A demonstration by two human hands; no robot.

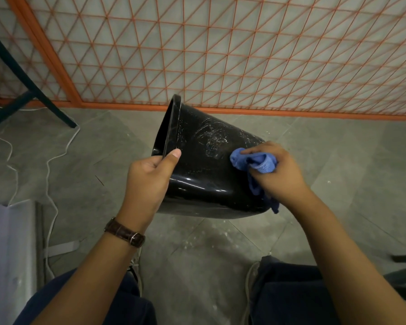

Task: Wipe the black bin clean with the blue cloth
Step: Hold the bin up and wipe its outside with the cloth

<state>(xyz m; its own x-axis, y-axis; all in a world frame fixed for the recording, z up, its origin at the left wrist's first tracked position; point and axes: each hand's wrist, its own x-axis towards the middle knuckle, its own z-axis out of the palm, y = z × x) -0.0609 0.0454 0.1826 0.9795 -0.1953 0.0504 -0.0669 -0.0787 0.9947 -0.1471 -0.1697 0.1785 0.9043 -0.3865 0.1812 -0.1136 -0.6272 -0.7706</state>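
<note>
The black bin (pixel 204 165) is held on its side above the floor, with its open mouth turned left and its base to the right. Whitish smears and scratches mark its upper side. My left hand (pixel 148 181) grips the rim, thumb on the outside and fingers hidden inside the mouth. My right hand (pixel 277 170) holds the bunched blue cloth (pixel 256 164) and presses it against the bin's outer wall near the base. Part of the cloth hangs down below that hand.
A grey tiled floor (pixel 197 254) with white specks lies below. An orange lattice panel (pixel 244 55) stands behind. A dark chair leg (pixel 45 102) is at the left, with white cords (pixel 49 172) trailing over the floor. A pale box edge (pixel 10 254) is at lower left. My knees are at the bottom.
</note>
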